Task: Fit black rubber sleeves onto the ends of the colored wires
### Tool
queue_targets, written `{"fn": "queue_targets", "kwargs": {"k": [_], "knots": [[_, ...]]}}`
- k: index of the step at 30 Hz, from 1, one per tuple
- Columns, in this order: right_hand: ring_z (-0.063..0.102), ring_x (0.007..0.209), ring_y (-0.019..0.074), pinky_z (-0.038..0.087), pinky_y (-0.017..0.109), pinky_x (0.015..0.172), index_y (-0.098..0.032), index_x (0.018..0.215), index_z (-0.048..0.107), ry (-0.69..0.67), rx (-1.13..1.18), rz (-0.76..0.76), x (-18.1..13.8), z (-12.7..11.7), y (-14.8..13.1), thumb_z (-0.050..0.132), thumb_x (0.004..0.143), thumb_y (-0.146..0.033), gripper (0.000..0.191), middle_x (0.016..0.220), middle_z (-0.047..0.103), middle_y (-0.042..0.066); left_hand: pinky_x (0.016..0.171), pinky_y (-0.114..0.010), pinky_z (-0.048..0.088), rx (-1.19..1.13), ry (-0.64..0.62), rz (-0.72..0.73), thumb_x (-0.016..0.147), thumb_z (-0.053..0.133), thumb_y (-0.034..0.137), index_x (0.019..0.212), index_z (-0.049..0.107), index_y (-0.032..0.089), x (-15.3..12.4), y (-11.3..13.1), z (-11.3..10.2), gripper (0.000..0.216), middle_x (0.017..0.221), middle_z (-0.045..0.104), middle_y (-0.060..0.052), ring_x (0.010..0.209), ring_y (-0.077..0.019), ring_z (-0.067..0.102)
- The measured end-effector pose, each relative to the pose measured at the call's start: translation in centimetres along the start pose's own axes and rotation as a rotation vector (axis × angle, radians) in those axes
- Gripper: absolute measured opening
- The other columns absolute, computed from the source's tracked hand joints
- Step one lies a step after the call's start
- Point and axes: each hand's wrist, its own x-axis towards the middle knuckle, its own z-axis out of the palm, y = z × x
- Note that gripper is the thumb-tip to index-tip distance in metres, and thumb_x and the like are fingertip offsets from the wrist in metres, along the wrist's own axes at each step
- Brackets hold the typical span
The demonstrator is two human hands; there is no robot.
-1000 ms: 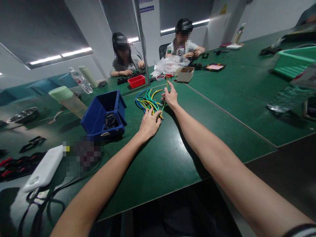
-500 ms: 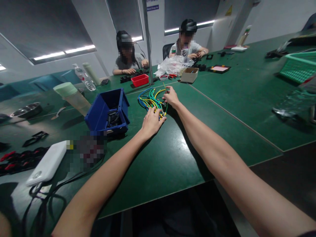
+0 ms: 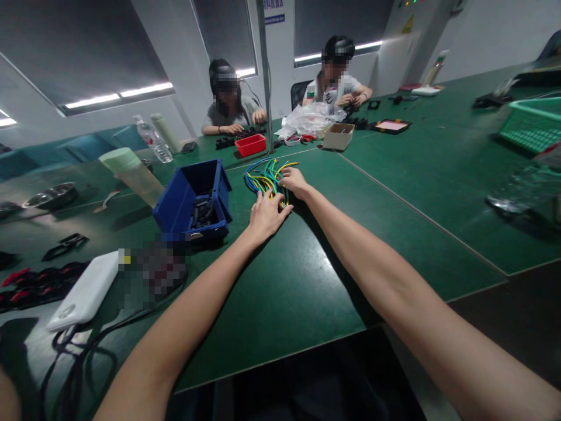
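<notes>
A bundle of blue, green and yellow wires (image 3: 262,174) lies on the green table (image 3: 394,193) ahead of me. My left hand (image 3: 265,213) rests on the near ends of the wires, fingers spread and lying flat. My right hand (image 3: 294,181) lies on the right side of the bundle with its fingers curled down among the wires. Just left of the bundle stands a blue bin (image 3: 193,202) with black parts in it.
Two people sit working at the far side, behind a red tray (image 3: 250,144), a cardboard box (image 3: 337,136) and a clear bag. A pale green cup (image 3: 129,171), bottles, a white power bank (image 3: 85,289) and black cables are at left. A green basket (image 3: 532,123) stands far right.
My right hand had a wire raised above the bundle; it has come down and back onto the pile. My left hand has stayed on the wire ends.
</notes>
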Motion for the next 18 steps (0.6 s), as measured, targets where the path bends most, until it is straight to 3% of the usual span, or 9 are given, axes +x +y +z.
{"fn": "queue_targets", "kwargs": {"k": [4, 7, 9, 12, 15, 18], "knots": [[0.067, 0.096, 0.0250, 0.050, 0.038, 0.091, -0.016, 0.081, 0.067, 0.049, -0.034, 0.037, -0.1, 0.1, 0.1, 0.073, 0.059, -0.011, 0.024, 0.089, 0.071, 0.008, 0.097, -0.047, 0.050, 0.032, 0.016, -0.023, 0.094, 0.048, 0.041, 0.111, 0.060, 0.026, 0.2, -0.5, -0.2, 0.025, 0.130, 0.055, -0.009, 0.125, -0.0312, 0.049], [0.067, 0.094, 0.0245, 0.051, 0.039, 0.090, -0.016, 0.082, 0.067, 0.116, -0.027, 0.078, 0.0, -0.2, 0.1, 0.073, 0.058, -0.011, 0.025, 0.087, 0.071, 0.007, 0.098, -0.048, 0.049, 0.037, 0.025, -0.032, 0.095, 0.046, 0.036, 0.110, 0.060, 0.026, 0.1, -0.5, -0.2, 0.022, 0.128, 0.056, -0.008, 0.125, -0.0315, 0.049], [0.068, 0.090, 0.0234, 0.052, 0.038, 0.087, -0.016, 0.085, 0.067, 0.174, -0.007, 0.111, 0.1, -0.5, 0.2, 0.071, 0.062, -0.012, 0.024, 0.084, 0.071, 0.007, 0.098, -0.048, 0.048, 0.038, 0.034, -0.031, 0.096, 0.045, 0.035, 0.109, 0.060, 0.025, 0.0, -0.5, -0.2, 0.022, 0.127, 0.057, -0.008, 0.126, -0.0324, 0.048], [0.068, 0.071, 0.0192, 0.056, 0.035, 0.073, -0.016, 0.082, 0.066, 0.206, 0.052, 0.135, 0.2, -0.9, 0.1, 0.061, 0.078, -0.019, 0.008, 0.071, 0.068, 0.005, 0.098, -0.049, 0.047, 0.038, 0.041, -0.031, 0.095, 0.045, 0.033, 0.107, 0.060, 0.025, 0.0, -0.4, -0.3, 0.021, 0.126, 0.058, -0.008, 0.126, -0.0326, 0.048], [0.064, 0.055, 0.0146, 0.055, 0.029, 0.059, -0.016, 0.077, 0.064, 0.196, 0.110, 0.122, 0.1, -1.1, 0.1, 0.048, 0.090, -0.027, 0.024, 0.063, 0.065, 0.004, 0.098, -0.049, 0.048, 0.040, 0.033, -0.043, 0.095, 0.044, 0.031, 0.107, 0.060, 0.025, -0.1, -0.3, -0.4, 0.021, 0.123, 0.059, -0.009, 0.126, -0.0319, 0.048], [0.065, 0.057, 0.0153, 0.054, 0.027, 0.059, -0.017, 0.077, 0.066, 0.208, 0.123, 0.084, 0.0, -1.4, 0.2, 0.048, 0.092, -0.035, 0.029, 0.059, 0.063, 0.002, 0.098, -0.048, 0.048, 0.042, 0.044, -0.045, 0.094, 0.046, 0.031, 0.107, 0.061, 0.024, 0.0, -0.2, -0.4, 0.021, 0.127, 0.057, -0.010, 0.125, -0.0312, 0.050]]}}
